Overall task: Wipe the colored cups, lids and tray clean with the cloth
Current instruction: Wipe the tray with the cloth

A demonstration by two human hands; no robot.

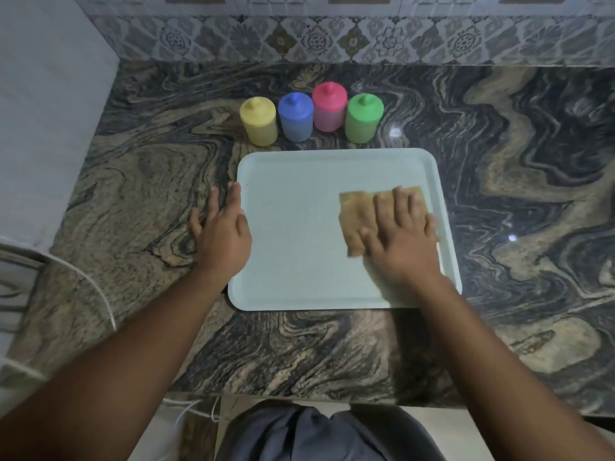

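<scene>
Four lidded cups, yellow [259, 121], blue [296, 116], pink [329, 106] and green [363, 117], stood in a row behind the tray [293, 234]; contents hidden. Right hand [399, 241], fingers spread flat, pressed the cloth [357, 207] near the tray's right rim. Left hand [223, 234], fingers spread, lay against its left edge. Countertop [515, 194] lay bare to the right.

Right hand [401, 239] flat on cloth [357, 216] inside tray [293, 227]

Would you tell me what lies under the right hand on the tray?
A brown cloth, pressed flat onto the tray by the right hand; its part beneath the palm is hidden.
</scene>
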